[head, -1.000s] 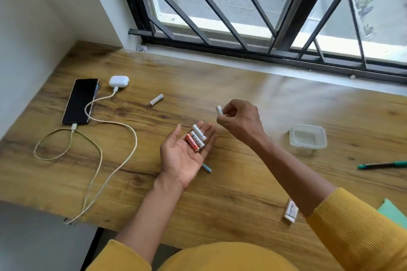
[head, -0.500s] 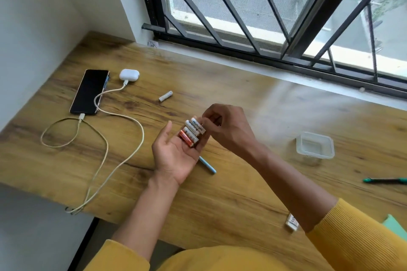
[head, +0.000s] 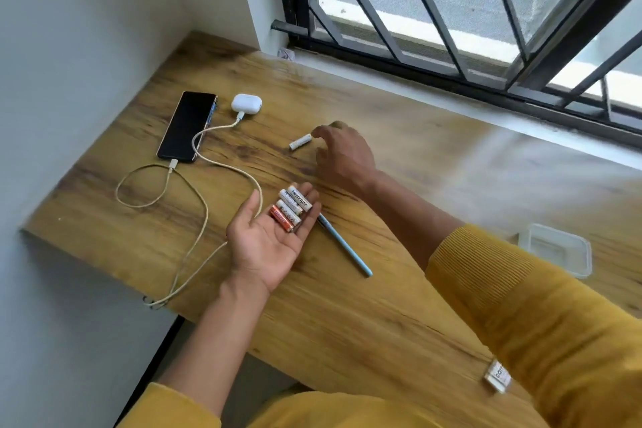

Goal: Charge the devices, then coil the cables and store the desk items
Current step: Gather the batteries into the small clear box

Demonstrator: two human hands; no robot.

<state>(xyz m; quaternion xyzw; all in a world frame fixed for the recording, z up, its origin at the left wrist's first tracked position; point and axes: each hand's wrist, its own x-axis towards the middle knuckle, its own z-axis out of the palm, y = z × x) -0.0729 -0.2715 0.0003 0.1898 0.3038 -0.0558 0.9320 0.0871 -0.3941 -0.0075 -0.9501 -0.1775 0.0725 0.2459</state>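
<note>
Right hand (head: 342,156) now at far battery (head: 300,141).

Five batteries: four in the open palm (head: 291,209), one on the counter (head: 300,141). Two cables (head: 194,184), one phone (head: 187,126), one earbud case (head: 246,102), one pen (head: 345,245).

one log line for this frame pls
phase: gathering batteries | left hand: open palm, four batteries | right hand: reaching for loose battery on desk, not gripped | phone, earbud case: cabled
</note>
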